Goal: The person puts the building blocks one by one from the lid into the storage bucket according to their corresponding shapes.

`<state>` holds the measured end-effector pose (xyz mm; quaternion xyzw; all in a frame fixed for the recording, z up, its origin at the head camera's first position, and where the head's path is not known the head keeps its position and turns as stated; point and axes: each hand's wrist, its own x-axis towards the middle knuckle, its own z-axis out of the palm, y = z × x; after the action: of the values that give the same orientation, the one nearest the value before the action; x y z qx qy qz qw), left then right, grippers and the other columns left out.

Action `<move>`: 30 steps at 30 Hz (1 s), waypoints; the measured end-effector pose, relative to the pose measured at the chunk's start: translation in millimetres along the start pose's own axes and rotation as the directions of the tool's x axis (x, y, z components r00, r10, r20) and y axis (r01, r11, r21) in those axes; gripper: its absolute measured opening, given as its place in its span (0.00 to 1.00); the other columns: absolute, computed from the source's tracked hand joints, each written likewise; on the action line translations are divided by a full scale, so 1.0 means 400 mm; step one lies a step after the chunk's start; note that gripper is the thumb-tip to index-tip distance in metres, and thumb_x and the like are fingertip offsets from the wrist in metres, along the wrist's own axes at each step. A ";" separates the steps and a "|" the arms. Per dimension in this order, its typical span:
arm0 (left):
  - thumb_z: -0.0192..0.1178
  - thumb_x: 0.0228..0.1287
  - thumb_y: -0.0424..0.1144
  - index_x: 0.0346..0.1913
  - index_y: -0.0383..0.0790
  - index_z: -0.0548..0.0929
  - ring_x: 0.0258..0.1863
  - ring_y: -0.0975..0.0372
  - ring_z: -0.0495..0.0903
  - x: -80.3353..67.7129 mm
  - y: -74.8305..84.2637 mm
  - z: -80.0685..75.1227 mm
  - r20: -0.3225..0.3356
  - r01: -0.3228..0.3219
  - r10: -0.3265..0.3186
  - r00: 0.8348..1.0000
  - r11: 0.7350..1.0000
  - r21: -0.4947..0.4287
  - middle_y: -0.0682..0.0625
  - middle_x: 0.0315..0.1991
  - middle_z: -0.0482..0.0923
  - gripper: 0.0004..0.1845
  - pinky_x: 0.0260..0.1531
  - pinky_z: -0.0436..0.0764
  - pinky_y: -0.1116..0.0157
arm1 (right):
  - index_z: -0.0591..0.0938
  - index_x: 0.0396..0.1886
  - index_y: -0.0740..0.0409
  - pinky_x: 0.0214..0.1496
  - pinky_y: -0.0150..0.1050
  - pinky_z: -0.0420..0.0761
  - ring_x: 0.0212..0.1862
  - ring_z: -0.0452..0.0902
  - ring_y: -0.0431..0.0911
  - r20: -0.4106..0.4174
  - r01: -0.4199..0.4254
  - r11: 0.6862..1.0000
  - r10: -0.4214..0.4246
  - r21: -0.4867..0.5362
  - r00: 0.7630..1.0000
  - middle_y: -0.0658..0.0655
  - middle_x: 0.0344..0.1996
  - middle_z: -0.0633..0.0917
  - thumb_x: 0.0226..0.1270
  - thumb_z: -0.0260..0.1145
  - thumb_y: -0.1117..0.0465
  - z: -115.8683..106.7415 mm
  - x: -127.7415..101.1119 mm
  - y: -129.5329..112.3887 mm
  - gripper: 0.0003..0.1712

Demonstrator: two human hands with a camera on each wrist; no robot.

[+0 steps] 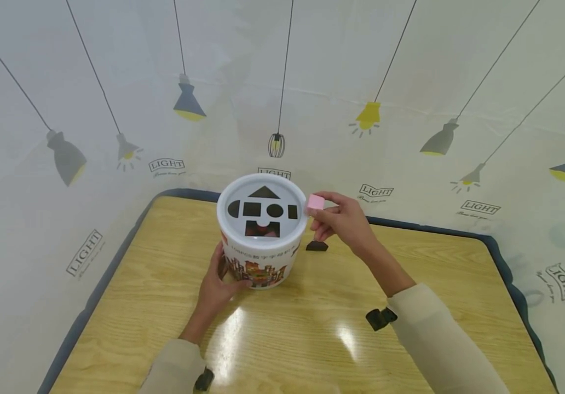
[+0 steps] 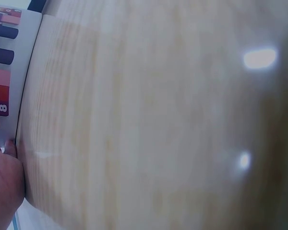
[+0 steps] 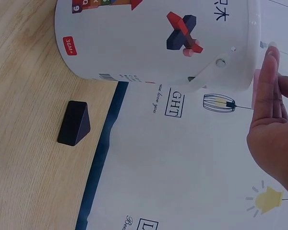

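Now the right hand [image 1: 344, 221] pinches a pink cube [image 1: 315, 202] just right of the shape-sorter bucket [image 1: 261, 249]; the lid's square hole [image 1: 251, 209] lies further left, while the left hand [image 1: 217, 284] grips the bucket's side.

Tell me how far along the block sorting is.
Done: at least one reddish block seems to lie inside the bucket, seen through the lid's arch-shaped hole. In hand: the right hand pinches a pink block at the lid's edge while the left hand steadies the bucket. Left: a dark triangle block on the table.
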<state>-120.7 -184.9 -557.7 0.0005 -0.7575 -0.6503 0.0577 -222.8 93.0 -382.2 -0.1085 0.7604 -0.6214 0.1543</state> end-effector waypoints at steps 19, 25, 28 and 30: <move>0.79 0.42 0.31 0.78 0.48 0.46 0.72 0.48 0.58 0.001 0.009 0.001 0.005 0.008 -0.008 1.000 0.999 -0.032 0.40 0.74 0.57 0.64 0.75 0.57 0.51 | 0.73 0.63 0.57 0.31 0.47 0.90 0.22 0.83 0.47 0.086 -0.026 0.999 0.024 0.027 0.996 0.62 0.24 0.85 0.66 0.68 0.58 0.074 0.035 -0.038 0.27; 0.78 0.42 0.30 0.78 0.47 0.46 0.72 0.47 0.58 0.002 0.005 0.002 0.001 0.013 -0.013 1.000 1.000 -0.025 0.39 0.74 0.57 0.64 0.75 0.57 0.51 | 0.71 0.65 0.57 0.32 0.46 0.90 0.22 0.83 0.47 0.102 -0.041 0.999 0.038 0.021 0.994 0.62 0.24 0.85 0.66 0.68 0.58 0.087 0.043 -0.047 0.29; 0.78 0.42 0.30 0.78 0.45 0.46 0.72 0.47 0.58 0.003 0.005 0.001 0.002 0.021 -0.021 1.000 1.000 -0.023 0.39 0.74 0.57 0.64 0.75 0.57 0.51 | 0.71 0.65 0.58 0.31 0.45 0.90 0.22 0.83 0.47 0.103 -0.043 0.999 0.041 0.021 0.994 0.62 0.24 0.85 0.65 0.69 0.58 0.094 0.050 -0.049 0.30; 0.78 0.42 0.30 0.78 0.44 0.45 0.72 0.47 0.58 0.004 0.004 0.001 0.003 0.024 -0.024 1.000 0.999 -0.025 0.39 0.74 0.57 0.64 0.75 0.57 0.51 | 0.71 0.65 0.59 0.29 0.44 0.89 0.21 0.83 0.47 0.103 -0.039 0.999 0.037 0.015 0.994 0.61 0.23 0.85 0.65 0.69 0.58 0.099 0.056 -0.051 0.30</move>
<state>-122.0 -184.4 -556.0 0.0082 -0.7491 -0.6605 0.0490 -229.3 44.8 -371.8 -0.1245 0.7482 -0.6184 0.2057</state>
